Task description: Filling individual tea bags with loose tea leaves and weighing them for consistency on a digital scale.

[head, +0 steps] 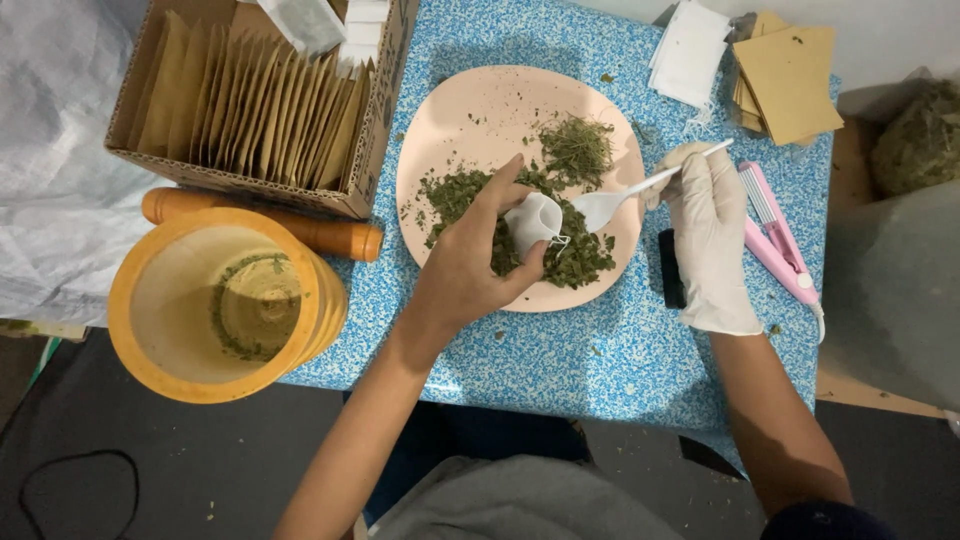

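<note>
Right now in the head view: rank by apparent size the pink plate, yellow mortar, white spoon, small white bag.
1-2. Pink plate and yellow mortar: look alike, and the mortar stands closer to the camera, so unranked.
3. White spoon.
4. Small white bag.

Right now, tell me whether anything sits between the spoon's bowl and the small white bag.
Nothing visible does. The white plastic spoon in the gloved right hand points straight at the small white bag held by the left hand, above the dried herbs.

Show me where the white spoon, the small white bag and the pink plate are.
white spoon [600,207]: head view, on its bowl.
small white bag [533,221]: head view, on its side, between the left-hand fingers.
pink plate [470,110]: head view, on a bare part near its far rim.
</note>
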